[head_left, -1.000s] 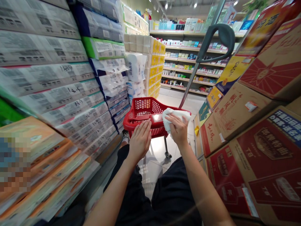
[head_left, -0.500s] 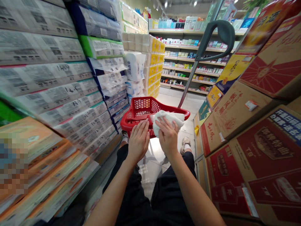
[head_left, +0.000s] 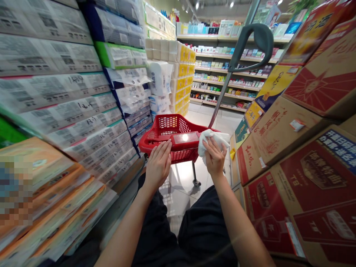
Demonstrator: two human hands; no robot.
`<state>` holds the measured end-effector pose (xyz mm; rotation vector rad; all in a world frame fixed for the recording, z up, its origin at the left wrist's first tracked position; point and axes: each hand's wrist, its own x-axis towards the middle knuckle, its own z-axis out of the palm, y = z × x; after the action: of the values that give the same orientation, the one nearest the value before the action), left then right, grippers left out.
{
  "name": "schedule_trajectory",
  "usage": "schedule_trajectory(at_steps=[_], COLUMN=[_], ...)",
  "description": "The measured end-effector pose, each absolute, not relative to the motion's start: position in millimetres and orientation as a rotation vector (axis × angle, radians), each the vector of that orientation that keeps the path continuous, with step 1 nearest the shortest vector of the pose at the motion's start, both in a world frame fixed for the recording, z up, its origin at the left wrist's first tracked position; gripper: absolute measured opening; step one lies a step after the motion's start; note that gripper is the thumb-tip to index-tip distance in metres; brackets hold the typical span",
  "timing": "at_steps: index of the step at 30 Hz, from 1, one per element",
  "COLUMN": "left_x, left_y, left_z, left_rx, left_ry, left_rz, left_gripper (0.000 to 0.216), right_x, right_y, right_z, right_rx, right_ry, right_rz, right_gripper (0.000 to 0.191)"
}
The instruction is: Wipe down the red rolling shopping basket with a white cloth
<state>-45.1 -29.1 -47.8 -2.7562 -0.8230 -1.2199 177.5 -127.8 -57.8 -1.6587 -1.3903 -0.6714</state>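
Honestly, I'd brace with the left hand (head_left: 158, 161), laid flat on the near edge of the red trolley basket (head_left: 180, 147), and press evenly through the white cloth (head_left: 204, 140) the right hand (head_left: 216, 157) holds at the near-right corner.

Mid-frame, the left hand (head_left: 159, 163) rests its extended fingers on a red wheeled shopping basket (head_left: 178, 146); to its right, the right hand (head_left: 215, 155) holds a white cloth (head_left: 208, 134) against the basket. A grey handle (head_left: 239, 46) stands upper right, printed cartons (head_left: 274, 128) fill the right, plastic-wrapped packs (head_left: 69, 92) the left.
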Motion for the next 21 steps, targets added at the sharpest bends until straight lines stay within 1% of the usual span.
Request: schedule_trajectory(at_steps=[3, 7, 12, 15, 21], left_x=[-44, -42, -42, -42, -45], left_y=[-29, -30, -30, -29, -29], left_z=[-49, -49, -50, -51, -48], left_rx=[-2.763, -2.755, -2.757, -2.757, -2.781], left_ry=[-0.829, -0.848, -0.858, -0.866, -0.840], left_rz=[-1.227, -1.256, -1.273, -1.267, -1.221], left_gripper=[0.052, 0.051, 0.051, 0.051, 0.052], right_x=[184, 159, 106, 88, 100], right_y=[-127, -121, -110, -104, -105], right_z=[-63, -64, -62, -62, -64], right_rx=[-1.682, -1.663, -1.650, -1.623, -1.596], right_ry=[-1.283, -1.242, -1.409, -1.480, -1.587], right_rz=[-0.657, -0.659, -0.669, -0.669, -0.709], right_gripper=[0.041, 0.041, 0.046, 0.045, 0.043])
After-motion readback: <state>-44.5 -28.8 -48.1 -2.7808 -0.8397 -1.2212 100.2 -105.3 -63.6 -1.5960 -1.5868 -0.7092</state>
